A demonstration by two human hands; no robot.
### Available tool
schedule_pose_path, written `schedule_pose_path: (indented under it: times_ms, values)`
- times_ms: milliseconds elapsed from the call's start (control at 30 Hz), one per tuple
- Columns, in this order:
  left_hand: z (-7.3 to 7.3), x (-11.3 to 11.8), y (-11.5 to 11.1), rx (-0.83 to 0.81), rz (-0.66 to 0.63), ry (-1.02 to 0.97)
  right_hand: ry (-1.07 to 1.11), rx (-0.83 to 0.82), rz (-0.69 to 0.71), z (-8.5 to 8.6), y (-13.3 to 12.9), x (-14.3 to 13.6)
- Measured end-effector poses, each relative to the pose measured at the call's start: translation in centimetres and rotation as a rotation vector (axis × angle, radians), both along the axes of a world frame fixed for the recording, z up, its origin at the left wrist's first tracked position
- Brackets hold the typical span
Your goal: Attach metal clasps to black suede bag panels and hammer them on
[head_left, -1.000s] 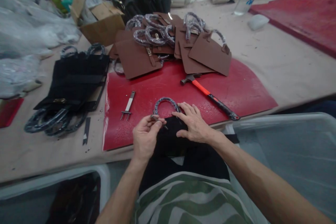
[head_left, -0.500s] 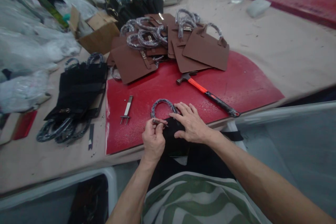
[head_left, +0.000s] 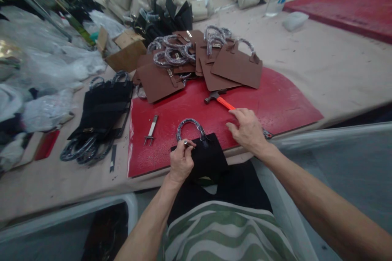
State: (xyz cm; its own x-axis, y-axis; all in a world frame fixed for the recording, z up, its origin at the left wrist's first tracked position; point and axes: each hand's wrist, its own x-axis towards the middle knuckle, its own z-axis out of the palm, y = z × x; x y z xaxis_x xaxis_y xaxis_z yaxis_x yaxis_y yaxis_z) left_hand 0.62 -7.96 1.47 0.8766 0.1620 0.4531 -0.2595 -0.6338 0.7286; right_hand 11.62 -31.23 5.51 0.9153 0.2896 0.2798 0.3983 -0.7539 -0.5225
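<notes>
A black bag panel [head_left: 210, 155] with a plastic-wrapped loop handle [head_left: 189, 121] lies over the front edge of the red board [head_left: 162, 130]. My left hand [head_left: 182, 161] pinches a small metal punch [head_left: 187, 143] against the panel, left of the handle's right end. Over the hammer [head_left: 225, 102] is my right hand [head_left: 248, 130], fingers spread and curving down at the handle; its palm hides most of the black grip. Whether it grips the hammer is not visible. A pronged tool [head_left: 151, 129] rests on the board at left.
Brown panels [head_left: 237, 67] with wrapped handles are heaped at the board's back. Black panels [head_left: 105, 104] and a dark strip [head_left: 113, 158] lie left. Behind are a cardboard box [head_left: 127, 55] and plastic bags. Grey bins [head_left: 131, 208] stand below the table's front edge.
My right hand has left the black panel and moved right onto the hammer. My left hand still holds the punch at the panel. The view has shifted slightly.
</notes>
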Motion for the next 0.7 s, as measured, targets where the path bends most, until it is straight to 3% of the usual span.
schedule_pose_path:
  times_ms: [67,167,300,433,533,600,700]
  values:
    - [-0.3,0.0,0.0,0.04,-0.016,-0.015,0.183,-0.106,-0.13,0.8,-1.5,1.3]
    - [-0.5,0.0,0.0,0.076,-0.031,-0.017,0.517,-0.035,-0.189,1.8,-2.4,3.0]
    - [-0.3,0.1,-0.1,0.05,-0.041,-0.03,0.784,0.145,-0.073,3.4,-1.3,3.6]
    - [0.0,0.2,0.0,0.032,-0.071,-0.02,0.917,0.334,0.023,5.8,0.8,1.3]
    - [-0.1,0.1,0.0,0.024,-0.085,-0.031,0.826,0.471,0.0,7.9,1.4,-2.0]
    - [-0.3,0.1,0.0,0.022,-0.084,-0.043,0.602,0.5,-0.005,9.0,0.9,-4.4]
    - [-0.6,0.1,0.1,0.025,-0.079,-0.059,0.156,0.257,0.095,9.6,-0.8,-7.3]
